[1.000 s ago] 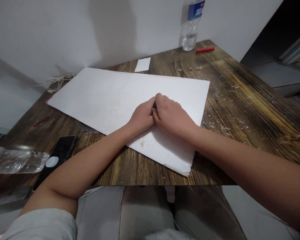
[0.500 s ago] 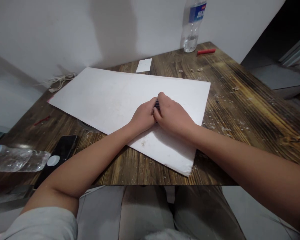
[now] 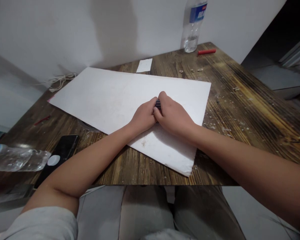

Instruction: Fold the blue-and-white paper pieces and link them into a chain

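Above the right part of a white board [image 3: 110, 96], my left hand [image 3: 145, 114] and my right hand [image 3: 173, 115] are closed together, side by side. Between them shows a small piece of a dark ridged object [image 3: 158, 104], perhaps a bundle of thin black sticks; the rest is hidden by the fingers. Both hands grip it, with my right thumb lying near its lower end. The board lies flat and slanted on the wooden table [image 3: 240, 126], its near corner a little worn.
At the back stand a water bottle [image 3: 192, 31] and a red stick [image 3: 206, 52] beside it. A white paper piece [image 3: 144, 65] lies behind the board. To the left are a white cable [image 3: 60, 81], a thin red piece [image 3: 42, 120], a black phone [image 3: 66, 145] and a lying bottle [image 3: 17, 158].
Both hands stay clasped in nearly the same place. Slightly more of the dark ridged object shows between them.
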`<state>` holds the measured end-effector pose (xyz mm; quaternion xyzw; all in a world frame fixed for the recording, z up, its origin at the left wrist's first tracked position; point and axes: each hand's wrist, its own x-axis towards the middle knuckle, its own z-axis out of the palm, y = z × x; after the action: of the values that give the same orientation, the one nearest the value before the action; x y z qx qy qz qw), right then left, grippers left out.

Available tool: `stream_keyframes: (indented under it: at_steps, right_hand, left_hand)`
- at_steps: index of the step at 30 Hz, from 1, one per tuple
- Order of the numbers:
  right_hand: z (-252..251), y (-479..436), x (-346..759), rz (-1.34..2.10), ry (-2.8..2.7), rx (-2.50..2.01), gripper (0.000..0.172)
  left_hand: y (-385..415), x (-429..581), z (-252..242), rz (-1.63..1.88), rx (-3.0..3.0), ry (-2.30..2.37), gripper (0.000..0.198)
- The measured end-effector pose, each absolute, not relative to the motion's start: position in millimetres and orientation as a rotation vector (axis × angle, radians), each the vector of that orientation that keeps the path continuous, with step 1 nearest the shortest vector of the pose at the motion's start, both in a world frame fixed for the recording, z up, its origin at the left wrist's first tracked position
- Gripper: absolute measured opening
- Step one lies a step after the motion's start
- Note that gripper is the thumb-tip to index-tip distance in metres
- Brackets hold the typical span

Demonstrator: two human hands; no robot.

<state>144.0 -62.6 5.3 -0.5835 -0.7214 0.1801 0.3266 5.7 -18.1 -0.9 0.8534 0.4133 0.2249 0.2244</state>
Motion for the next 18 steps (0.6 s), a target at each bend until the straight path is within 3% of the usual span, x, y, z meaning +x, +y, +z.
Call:
stream_keyframes:
  at_steps: [18]
  right_hand:
    - [5.8, -63.9, 143.6, 0.438, -1.913, -1.537, 0.007]
  left_hand:
    - [-18.8, 5.9, 0.8, 0.597, 2.363, 1.166, 0.015]
